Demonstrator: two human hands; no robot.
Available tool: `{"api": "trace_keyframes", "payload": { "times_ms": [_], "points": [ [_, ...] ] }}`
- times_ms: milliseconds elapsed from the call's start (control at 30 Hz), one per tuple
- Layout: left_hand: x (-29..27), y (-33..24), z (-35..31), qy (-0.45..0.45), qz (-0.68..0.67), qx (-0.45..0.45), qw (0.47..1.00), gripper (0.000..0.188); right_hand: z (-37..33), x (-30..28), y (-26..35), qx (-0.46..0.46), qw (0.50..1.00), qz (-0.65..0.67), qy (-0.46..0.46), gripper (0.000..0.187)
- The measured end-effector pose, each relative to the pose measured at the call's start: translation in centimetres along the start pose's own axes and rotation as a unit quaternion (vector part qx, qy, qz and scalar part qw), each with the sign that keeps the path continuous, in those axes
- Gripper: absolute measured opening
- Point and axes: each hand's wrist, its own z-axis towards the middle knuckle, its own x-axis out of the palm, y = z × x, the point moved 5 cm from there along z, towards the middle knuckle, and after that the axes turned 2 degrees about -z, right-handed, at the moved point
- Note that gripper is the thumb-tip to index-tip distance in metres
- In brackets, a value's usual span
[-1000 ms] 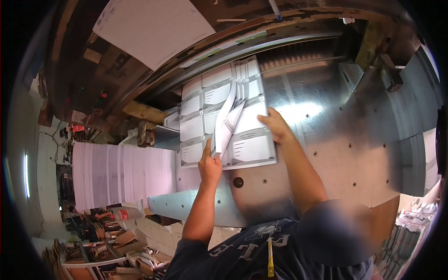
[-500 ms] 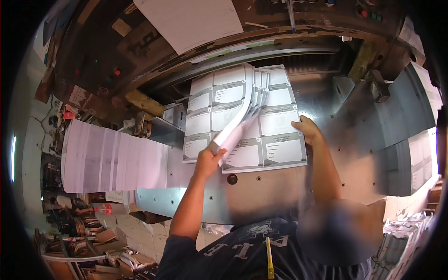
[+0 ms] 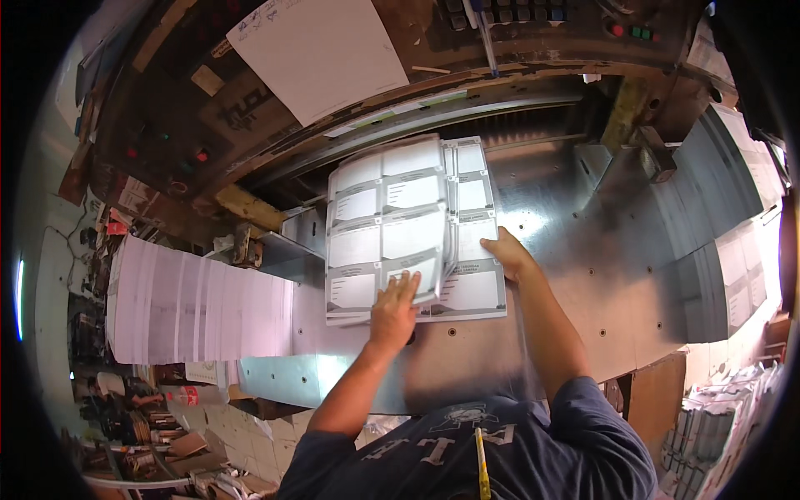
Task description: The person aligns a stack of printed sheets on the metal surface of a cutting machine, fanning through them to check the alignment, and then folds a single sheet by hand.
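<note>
A thick stack of printed sheets [image 3: 473, 287], covered in rows of grey-and-white form panels, lies on the metal machine table [image 3: 575, 292]. Its upper sheets [image 3: 354, 246] are shifted leftward, and their right edge is raised slightly over the sheets beneath. My left hand [image 3: 394, 315] rests palm down on the near part of these upper sheets, fingers extended. At the stack's right edge is my right hand [image 3: 510, 254], thumb on the top face and the other fingers mostly hidden at the side.
A tall pale paper stack [image 3: 200, 304] stands at the left, and more printed stacks [image 3: 733, 283] at the right. Metal side guides [image 3: 596, 162] flank the machine opening behind. A white sheet [image 3: 321, 58] and a pen [image 3: 485, 42] lie on the machine's top, near push buttons [image 3: 637, 32].
My left hand has let go of the bent-up sheets, which now lie flatter toward the left, and has spread over them. My right hand stays at the stack's right edge. The view has shifted slightly.
</note>
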Motion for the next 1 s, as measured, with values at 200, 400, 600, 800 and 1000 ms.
{"api": "trace_keyframes", "payload": {
  "times_ms": [200, 400, 600, 800, 1000],
  "points": [
    [-0.2, -4.1, -0.8, -0.039, 0.012, 0.0, 0.999, 0.06, -0.4, 0.8, -0.8, 0.047, 0.988, 0.119, 0.085, 0.061],
    [1.5, -5.3, -3.3, 0.063, 0.055, 0.021, 0.996, 0.076, -3.8, 2.4, 1.1, 0.025, 0.999, -0.024, 0.035, 0.057],
    [-4.5, 14.8, -0.6, -0.129, -0.034, -0.441, 0.887, 0.088, -2.3, 1.0, 0.8, -0.024, 0.993, -0.117, -0.018, 0.059],
    [-0.2, 21.9, 1.2, 0.006, -0.444, -0.4, 0.802, 0.06, 0.3, 2.8, 3.6, -0.105, 0.957, -0.268, -0.031, 0.062],
    [1.9, 22.6, 2.4, -0.054, -0.416, -0.353, 0.836, 0.053, 2.5, 2.3, 3.6, -0.014, 0.978, -0.207, -0.034, 0.06]
  ]
}}
